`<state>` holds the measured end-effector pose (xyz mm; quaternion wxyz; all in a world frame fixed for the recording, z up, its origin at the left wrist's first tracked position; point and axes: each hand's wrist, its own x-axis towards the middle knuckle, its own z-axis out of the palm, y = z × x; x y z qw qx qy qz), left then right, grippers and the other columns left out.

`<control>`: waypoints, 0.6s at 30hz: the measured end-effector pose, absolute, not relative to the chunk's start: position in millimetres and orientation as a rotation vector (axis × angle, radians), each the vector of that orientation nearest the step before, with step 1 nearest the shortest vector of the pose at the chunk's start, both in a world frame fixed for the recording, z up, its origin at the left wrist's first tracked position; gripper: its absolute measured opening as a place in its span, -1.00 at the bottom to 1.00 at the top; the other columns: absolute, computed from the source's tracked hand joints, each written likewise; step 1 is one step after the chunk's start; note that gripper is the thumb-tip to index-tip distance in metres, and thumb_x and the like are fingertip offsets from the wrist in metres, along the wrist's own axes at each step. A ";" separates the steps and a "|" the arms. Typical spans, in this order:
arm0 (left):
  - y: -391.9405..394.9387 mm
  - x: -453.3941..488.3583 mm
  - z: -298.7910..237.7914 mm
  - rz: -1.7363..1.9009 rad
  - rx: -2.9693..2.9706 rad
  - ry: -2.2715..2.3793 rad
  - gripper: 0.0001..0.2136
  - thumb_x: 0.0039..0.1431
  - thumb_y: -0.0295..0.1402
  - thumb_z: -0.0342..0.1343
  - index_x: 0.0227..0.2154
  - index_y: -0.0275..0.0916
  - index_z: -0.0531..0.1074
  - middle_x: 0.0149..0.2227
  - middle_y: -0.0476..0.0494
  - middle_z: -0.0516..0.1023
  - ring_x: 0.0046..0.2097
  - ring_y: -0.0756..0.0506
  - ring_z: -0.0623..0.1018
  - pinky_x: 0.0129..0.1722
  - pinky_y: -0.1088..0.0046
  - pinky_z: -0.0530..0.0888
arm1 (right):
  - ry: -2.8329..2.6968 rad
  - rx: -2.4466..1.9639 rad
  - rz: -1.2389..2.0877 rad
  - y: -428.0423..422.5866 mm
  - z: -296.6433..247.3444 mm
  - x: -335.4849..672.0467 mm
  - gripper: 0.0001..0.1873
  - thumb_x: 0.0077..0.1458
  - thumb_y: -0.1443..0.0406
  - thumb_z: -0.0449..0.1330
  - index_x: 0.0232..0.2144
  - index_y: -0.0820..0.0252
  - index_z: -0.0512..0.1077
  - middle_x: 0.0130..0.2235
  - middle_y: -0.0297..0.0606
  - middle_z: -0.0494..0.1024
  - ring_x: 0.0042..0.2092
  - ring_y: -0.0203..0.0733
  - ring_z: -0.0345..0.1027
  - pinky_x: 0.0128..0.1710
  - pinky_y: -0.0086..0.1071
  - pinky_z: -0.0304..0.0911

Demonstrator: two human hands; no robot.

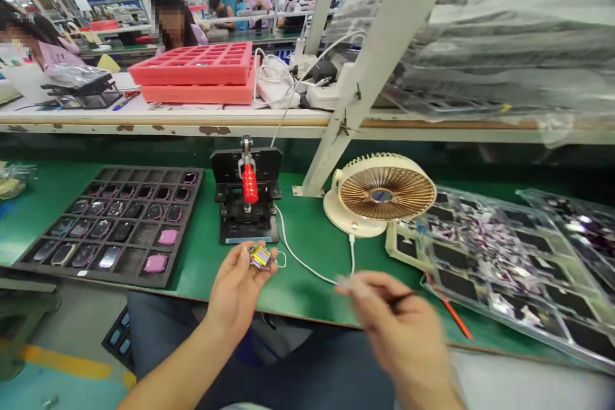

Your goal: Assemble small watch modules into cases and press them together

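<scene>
My left hand (237, 288) is closed on a small watch-like module (261, 257) with a yellow film on its face, held just above the green mat's front edge. My right hand (398, 327), blurred by motion, pinches a thin dark tool (406, 296) that points right. Straight behind the left hand stands a black press fixture (247, 202) with a red handle (249, 183). At the left lies a black compartment tray (115, 227) with several small modules, some pink.
A beige desk fan (379, 195) stands right of the fixture; its white cable (307, 266) runs across the mat. Clear plastic trays (500, 262) with parts lie at the right. Pink foam trays (196, 73) sit on the upper shelf. Other people work behind.
</scene>
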<state>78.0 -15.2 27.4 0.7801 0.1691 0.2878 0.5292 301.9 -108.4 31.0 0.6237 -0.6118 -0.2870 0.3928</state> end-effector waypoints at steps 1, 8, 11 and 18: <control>-16.2 82.1 28.5 1.176 0.387 0.625 -0.83 0.29 -0.25 0.39 -0.17 -0.23 0.66 -0.02 -0.23 0.70 0.11 -0.33 0.68 0.06 0.16 0.63 | -0.581 -1.319 1.041 -99.5 25.9 272.2 -0.40 -0.08 -0.14 0.58 -0.31 0.23 0.58 -0.41 -0.12 0.64 -0.57 -0.38 0.20 -0.59 -0.47 0.12; -23.0 75.0 24.3 1.455 0.597 0.638 -0.71 0.25 -0.33 0.41 0.01 -0.08 0.61 0.05 -0.17 0.64 0.15 -0.28 0.66 0.13 0.13 0.63 | -0.261 -0.897 1.495 -58.2 25.9 164.7 -0.45 -0.13 -0.05 0.63 -0.39 0.21 0.52 -0.54 -0.44 0.45 -0.66 -0.59 -0.24 -0.68 -0.56 -0.23; -24.2 71.2 18.0 1.519 0.673 0.626 -0.67 0.24 -0.35 0.41 0.06 -0.07 0.59 0.06 -0.18 0.62 0.16 -0.28 0.65 0.15 0.12 0.63 | -0.210 -0.856 1.551 -60.3 29.4 166.6 -0.47 -0.11 -0.02 0.63 -0.40 0.21 0.51 -0.53 -0.45 0.44 -0.65 -0.60 -0.26 -0.68 -0.57 -0.26; -23.1 71.1 5.1 1.645 0.906 0.605 -0.62 0.24 -0.36 0.41 0.11 -0.06 0.57 0.11 -0.20 0.50 0.21 -0.26 0.58 0.21 0.10 0.61 | -0.144 -0.860 1.559 -58.7 33.7 165.7 -0.44 -0.18 0.01 0.67 -0.41 0.22 0.47 -0.44 -0.39 0.56 -0.65 -0.61 -0.20 -0.69 -0.58 -0.25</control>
